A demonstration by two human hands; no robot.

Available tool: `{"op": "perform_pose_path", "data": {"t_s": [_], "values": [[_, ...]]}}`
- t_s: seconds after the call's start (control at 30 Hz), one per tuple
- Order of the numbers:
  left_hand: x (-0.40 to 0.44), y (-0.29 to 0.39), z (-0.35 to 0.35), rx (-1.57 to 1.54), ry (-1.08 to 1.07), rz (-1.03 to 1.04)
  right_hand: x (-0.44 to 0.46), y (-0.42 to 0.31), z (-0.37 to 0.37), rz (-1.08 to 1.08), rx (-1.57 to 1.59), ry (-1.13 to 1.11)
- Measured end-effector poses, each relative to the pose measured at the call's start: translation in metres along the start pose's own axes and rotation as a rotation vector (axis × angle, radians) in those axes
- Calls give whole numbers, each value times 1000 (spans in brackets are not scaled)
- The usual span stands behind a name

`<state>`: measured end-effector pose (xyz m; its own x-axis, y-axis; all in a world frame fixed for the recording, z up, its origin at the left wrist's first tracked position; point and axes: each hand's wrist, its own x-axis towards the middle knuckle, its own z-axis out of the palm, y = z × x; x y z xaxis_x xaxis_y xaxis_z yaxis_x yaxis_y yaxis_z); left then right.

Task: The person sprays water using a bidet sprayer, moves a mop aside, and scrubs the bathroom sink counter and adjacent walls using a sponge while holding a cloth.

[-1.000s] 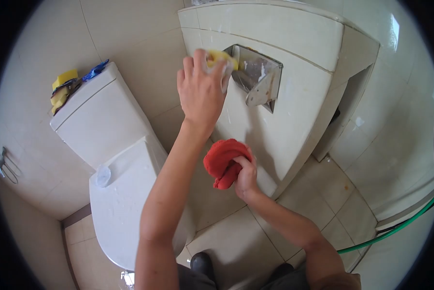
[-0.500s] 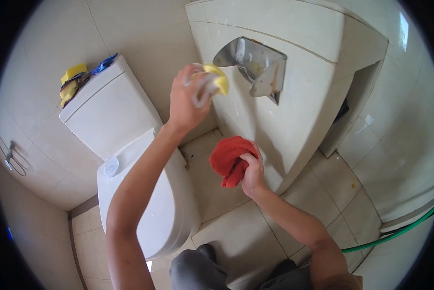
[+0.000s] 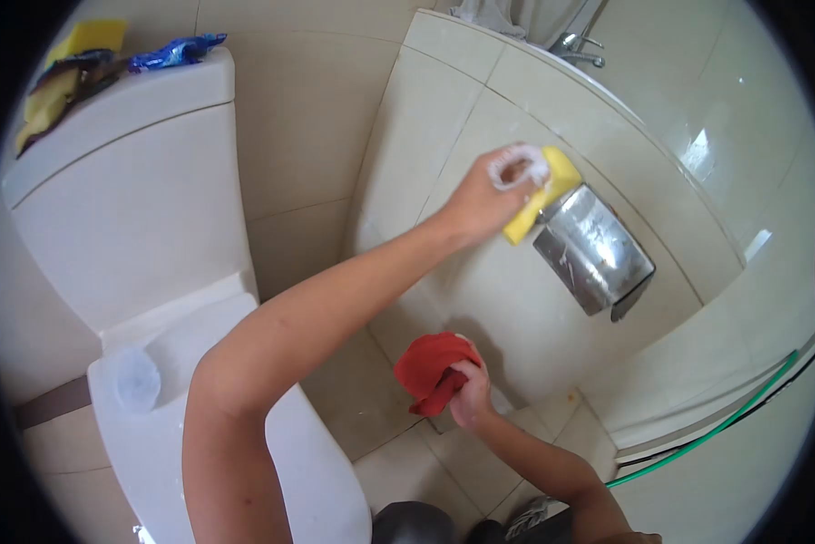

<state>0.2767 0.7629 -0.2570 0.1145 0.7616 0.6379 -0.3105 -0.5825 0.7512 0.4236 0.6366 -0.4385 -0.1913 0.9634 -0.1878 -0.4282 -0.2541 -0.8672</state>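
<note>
My left hand (image 3: 491,195), with white foam on the fingers, grips a yellow sponge (image 3: 552,186). The sponge is at the upper left end of a shiny metal toilet paper holder (image 3: 598,245) set on the tiled wall; whether it presses on wall or holder is hard to tell. Lower down, my right hand (image 3: 473,394) clutches a bunched red cloth (image 3: 430,363) in front of the wall's foot, apart from the holder.
A white toilet (image 3: 321,471) stands at left, with a clear plastic cup (image 3: 138,381) on its lid. Another yellow sponge (image 3: 97,38) and a blue wrapper (image 3: 179,53) lie on the tank. A faucet (image 3: 578,47) is above the wall; a green hose (image 3: 711,435) runs at right.
The view has turned and come closer. My left hand has brought the sponge against or near the holder, whose outer cover now shows instead of its inside. My right hand still holds the cloth.
</note>
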Motion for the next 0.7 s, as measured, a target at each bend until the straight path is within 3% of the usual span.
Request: {"op": "perform_pose_path", "data": {"t_s": [0.07, 0.2, 0.3, 0.4, 0.6, 0.7], "values": [[5, -9, 5, -113, -1, -81, 4, 0, 1, 10, -32, 23], [3, -6, 1, -156, -135, -43, 10, -2, 4, 11, -79, 66], [25, -8, -29, 185, -371, 105, 17, 1, 2, -4, -82, 87], [38, -10, -36, 297, -31, 212, 15, 3, 4, 15, -88, 100], [7, -13, 28, -71, 183, 171, 9, 9, 5, 35, -78, 102], [1, -15, 13, -18, 26, 176, 8, 11, 0, 36, -67, 104]]}}
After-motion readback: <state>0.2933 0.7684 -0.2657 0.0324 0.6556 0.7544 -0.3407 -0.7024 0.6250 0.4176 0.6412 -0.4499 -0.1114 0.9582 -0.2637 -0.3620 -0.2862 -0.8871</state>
